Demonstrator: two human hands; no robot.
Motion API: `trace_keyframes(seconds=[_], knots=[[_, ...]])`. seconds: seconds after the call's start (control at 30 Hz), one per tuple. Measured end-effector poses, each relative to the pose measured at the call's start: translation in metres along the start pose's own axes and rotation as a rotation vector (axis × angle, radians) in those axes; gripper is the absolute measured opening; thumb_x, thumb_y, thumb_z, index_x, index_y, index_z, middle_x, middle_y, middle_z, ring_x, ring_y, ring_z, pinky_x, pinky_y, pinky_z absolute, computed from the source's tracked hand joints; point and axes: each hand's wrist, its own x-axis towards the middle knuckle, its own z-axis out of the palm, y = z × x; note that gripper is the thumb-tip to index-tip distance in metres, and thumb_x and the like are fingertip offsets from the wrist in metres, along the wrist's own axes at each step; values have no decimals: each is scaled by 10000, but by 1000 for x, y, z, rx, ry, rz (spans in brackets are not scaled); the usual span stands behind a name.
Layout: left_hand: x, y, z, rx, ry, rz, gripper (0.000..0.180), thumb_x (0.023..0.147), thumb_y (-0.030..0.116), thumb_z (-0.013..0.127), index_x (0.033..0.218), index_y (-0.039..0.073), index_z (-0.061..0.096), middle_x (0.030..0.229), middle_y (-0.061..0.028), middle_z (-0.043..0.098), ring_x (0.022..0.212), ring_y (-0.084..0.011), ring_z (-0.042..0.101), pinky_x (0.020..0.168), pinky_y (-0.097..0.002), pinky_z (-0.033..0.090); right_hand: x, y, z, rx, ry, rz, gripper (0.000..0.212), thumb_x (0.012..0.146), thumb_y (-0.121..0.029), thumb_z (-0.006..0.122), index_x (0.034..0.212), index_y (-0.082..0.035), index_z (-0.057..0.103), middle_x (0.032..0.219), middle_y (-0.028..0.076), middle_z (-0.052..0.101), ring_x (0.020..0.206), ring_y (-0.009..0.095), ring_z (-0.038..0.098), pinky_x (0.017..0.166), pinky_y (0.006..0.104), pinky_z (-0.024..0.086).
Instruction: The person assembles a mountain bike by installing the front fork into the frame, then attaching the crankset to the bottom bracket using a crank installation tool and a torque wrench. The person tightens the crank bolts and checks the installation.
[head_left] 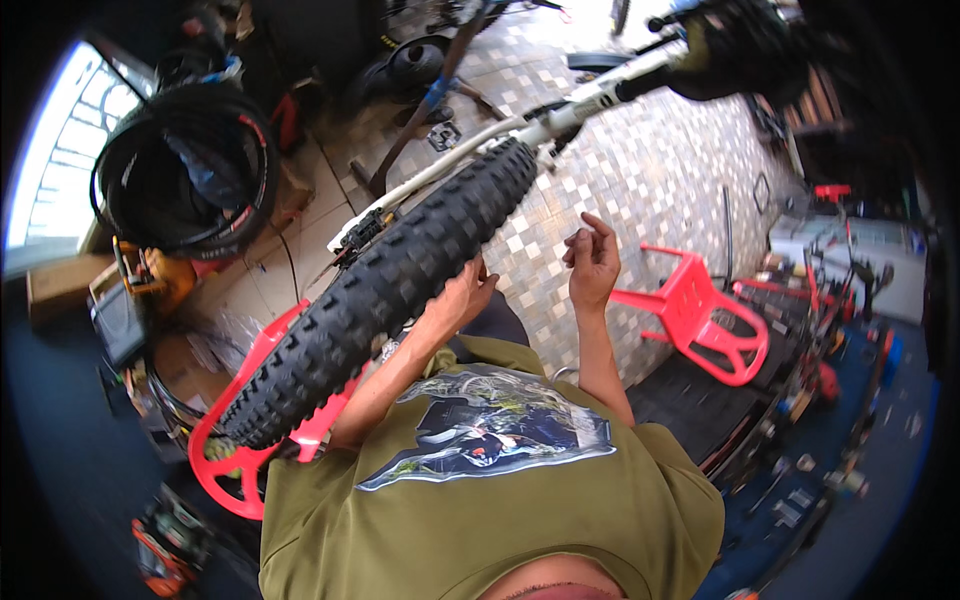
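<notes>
A bicycle wheel with a black knobby tyre (400, 270) slants across the front of me, from lower left to upper right. It sits in a white fork (440, 166) of a bicycle. Close against the tyre's right side is my left hand (474, 288), its fingers curled; what they hold, if anything, is hidden. My right hand (594, 262) is raised to the right of the wheel, apart from it. Its index finger is stretched out and the others are partly bent, with nothing visible in it.
One red plastic chair (700, 318) stands at right, another red chair (208, 455) under the wheel at left. Several loose tyres (245, 215) hang at upper left. A repair stand (415, 120) rises beyond the wheel. Tools lie on a blue surface (760, 515) at right.
</notes>
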Motion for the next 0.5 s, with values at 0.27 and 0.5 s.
trace_keyframes(seconds=[0.27, 0.5], knots=[[37, 50, 127, 200, -436, 246, 345, 897, 367, 704, 922, 25, 668, 770, -195, 699, 781, -398, 689, 693, -493, 530, -68, 54, -138, -81, 306, -27, 282, 1018, -163, 627, 1265, -26, 630, 852, 43, 660, 741, 85, 619, 639, 235, 499], [14, 75, 234, 420, -834, 518, 362, 902, 400, 693, 954, 42, 685, 830, -205, 722, 833, -402, 700, 750, -492, 548, -236, 94, -249, 9, 861, 38, 282, 1025, -111, 603, 1297, -36, 599, 912, 8, 612, 792, 63, 608, 664, 215, 495]])
